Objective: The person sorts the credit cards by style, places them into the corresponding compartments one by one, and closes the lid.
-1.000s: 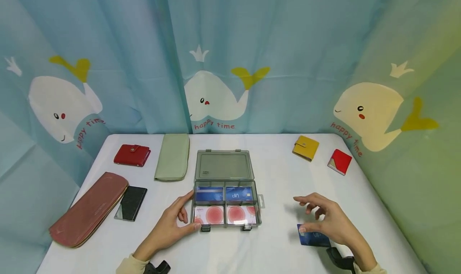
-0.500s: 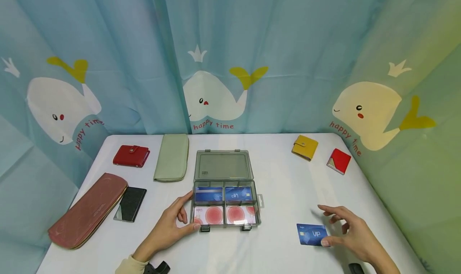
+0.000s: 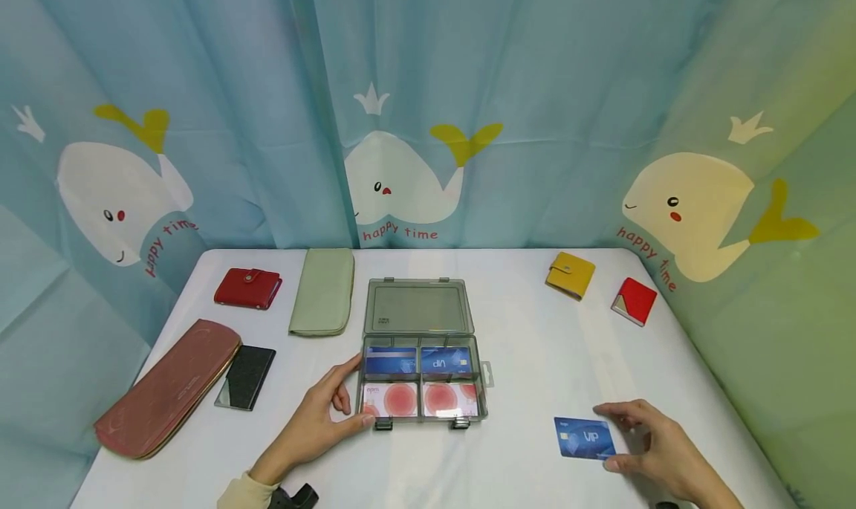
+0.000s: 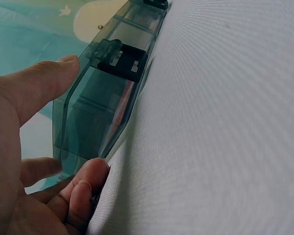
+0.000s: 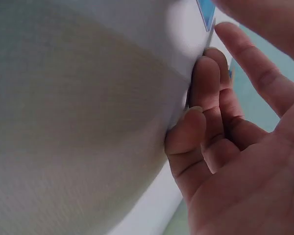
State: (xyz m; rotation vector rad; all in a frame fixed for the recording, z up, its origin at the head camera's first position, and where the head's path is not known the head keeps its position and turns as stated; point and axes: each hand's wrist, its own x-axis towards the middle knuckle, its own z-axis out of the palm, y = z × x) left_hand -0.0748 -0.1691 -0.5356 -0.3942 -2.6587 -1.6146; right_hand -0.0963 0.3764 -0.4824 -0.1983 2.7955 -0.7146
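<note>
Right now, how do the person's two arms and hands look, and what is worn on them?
Both hands are bare: no gloves, rings or markings visible. The left hand comes out of a pale cream sleeve cuff, with a black wrist-mounted device beside it. The right hand shows a bare forearm; no sleeve is in view there.

Right hand (image 3: 658, 449) lowered beside blue card (image 3: 585, 438), fingers (image 3: 618, 411) now at its edge

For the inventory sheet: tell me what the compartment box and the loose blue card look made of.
Compartment box: smoky translucent hard plastic, since the cards show through its glossy walls. Blue card by the right hand: probably glossy printed plastic, thin, flat and stiff-looking.
</note>
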